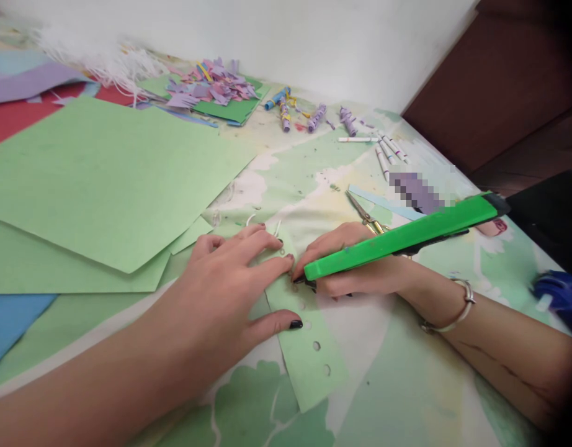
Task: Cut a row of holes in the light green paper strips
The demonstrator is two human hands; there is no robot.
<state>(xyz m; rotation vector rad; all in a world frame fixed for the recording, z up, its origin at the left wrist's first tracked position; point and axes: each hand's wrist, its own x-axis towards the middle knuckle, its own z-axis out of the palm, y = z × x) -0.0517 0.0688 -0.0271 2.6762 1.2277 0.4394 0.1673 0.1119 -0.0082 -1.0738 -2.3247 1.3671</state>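
Note:
A light green paper strip (309, 366) with a row of small round holes lies on the patterned table cover. My left hand (242, 273) rests over its upper left part, fingers spread, the thumb flat near the holes. My right hand (355, 267) is closed around a green tool (402, 239) with black parts, which looks like a stapler or punch. The tool's front end is at the right edge of the strip, close to my left fingertips; its jaws are mostly hidden by my fingers. A white string end shows beyond my left fingers.
Large green sheets (113, 180) lie at the left. Behind are paper scraps (216, 84), rolled paper pieces (317, 118) and white markers (386, 152). Scissors (360, 208) lie just beyond my right hand. A blue object (558, 292) sits at the right edge.

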